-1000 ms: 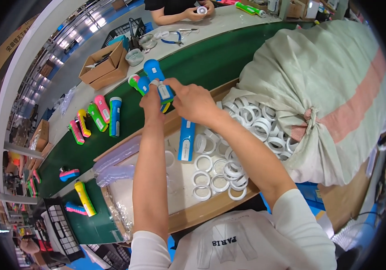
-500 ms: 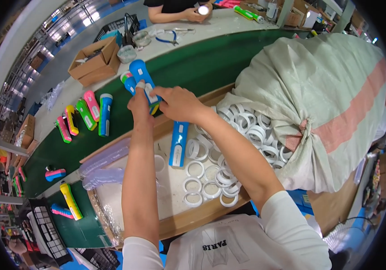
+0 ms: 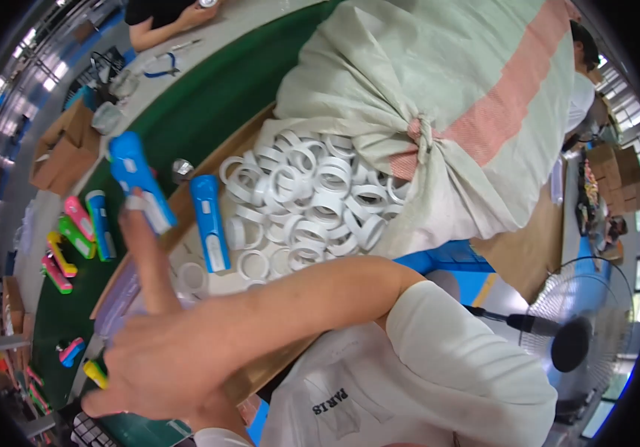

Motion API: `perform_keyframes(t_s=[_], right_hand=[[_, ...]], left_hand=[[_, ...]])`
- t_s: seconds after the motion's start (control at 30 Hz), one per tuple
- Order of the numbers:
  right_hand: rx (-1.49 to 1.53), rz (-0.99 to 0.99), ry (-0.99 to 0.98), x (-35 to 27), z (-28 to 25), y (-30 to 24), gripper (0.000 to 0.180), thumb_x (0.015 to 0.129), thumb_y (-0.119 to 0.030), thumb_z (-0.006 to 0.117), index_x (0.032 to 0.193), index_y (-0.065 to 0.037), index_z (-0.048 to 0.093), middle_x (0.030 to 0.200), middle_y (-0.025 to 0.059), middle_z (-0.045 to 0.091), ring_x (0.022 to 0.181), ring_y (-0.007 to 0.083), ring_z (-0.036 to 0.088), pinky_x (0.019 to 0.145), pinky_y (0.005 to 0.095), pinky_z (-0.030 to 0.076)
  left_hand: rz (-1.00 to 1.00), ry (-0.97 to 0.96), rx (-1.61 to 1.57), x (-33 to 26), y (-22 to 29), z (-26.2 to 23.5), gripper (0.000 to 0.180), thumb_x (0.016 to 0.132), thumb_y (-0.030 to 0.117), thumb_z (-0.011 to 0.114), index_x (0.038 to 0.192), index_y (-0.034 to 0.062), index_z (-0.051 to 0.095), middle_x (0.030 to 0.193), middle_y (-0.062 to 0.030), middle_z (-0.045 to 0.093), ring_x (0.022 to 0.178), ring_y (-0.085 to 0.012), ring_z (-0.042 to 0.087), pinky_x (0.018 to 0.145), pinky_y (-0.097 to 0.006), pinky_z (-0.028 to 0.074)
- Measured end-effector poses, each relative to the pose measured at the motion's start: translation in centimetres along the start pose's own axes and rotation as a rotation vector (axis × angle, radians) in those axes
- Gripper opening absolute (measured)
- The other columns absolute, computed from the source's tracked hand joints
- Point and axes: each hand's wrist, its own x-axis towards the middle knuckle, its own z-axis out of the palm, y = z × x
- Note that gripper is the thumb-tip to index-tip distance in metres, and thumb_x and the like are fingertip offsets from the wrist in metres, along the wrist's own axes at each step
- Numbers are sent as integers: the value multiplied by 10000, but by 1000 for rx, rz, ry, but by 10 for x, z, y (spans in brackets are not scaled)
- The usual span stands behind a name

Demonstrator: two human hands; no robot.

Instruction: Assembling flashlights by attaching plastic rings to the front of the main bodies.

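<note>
1. The right hand (image 3: 159, 365) has left the torch (image 3: 139, 177) and swung down and to the left, across the left forearm; the whole view has turned too.
2. The torch slants, its wide head to the upper left and its handle end to the lower right. It appears over the green belt (image 3: 223, 93), beside the rim of the tray (image 3: 224, 151).
3. A pale label (image 3: 159, 213) runs along the handle; any writing there is too small to read. Dark lettering marks the shirt (image 3: 361, 387).
4. The left hand (image 3: 142, 232) has its grip closed on the torch, thumb against the handle; the head juts out beyond it. Its other fingers are hidden.
5. The right hand is blurred, back upward; I cannot tell how open its grip is or whether it holds anything. A yellow torch (image 3: 95, 373) lies near it.
6. A second blue torch (image 3: 209, 223) lies lengthwise in the tray, near white rings (image 3: 327, 182).
</note>
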Motion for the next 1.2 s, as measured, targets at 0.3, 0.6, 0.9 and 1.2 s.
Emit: perform_keyframes(t_s=[0.3, 0.6, 0.9, 1.2], right_hand=[[-596, 585, -141, -121, 9, 84, 185, 739, -157, 663, 862, -22, 640, 762, 166, 619, 779, 356, 635, 602, 453, 502], [-1121, 721, -55, -166, 5, 112, 374, 736, -407, 707, 992, -135, 691, 994, 101, 592, 1035, 271, 492, 825, 405, 385], [-578, 693, 76, -180, -18, 109, 300, 765, -355, 682, 865, -72, 682, 1021, 192, 578, 1007, 361, 509, 879, 453, 385], [72, 658, 574, -139, -69, 87, 250, 874, -187, 627, 735, -23, 498, 763, 17, 561, 720, 130, 485, 640, 280, 376]], left_hand=[[373, -49, 475, -79, -54, 37, 474, 864, 304, 643, 1038, -135, 597, 1366, -301, 343, 1223, -431, 411, 1043, -444, 313], [194, -39, 826, -87, -9, 49, 476, 897, 403, 560, 1063, -43, 579, 1288, -307, 451, 1123, -444, 499, 894, -494, 444], [614, 88, 900, -79, -37, 59, 644, 751, 306, 731, 1260, 22, 457, 1284, -290, 390, 1137, -468, 435, 973, -512, 380], [423, -86, 740, -105, 9, -51, 184, 785, 60, 653, 966, 28, 656, 953, -169, 663, 854, -311, 643, 747, -346, 502]])
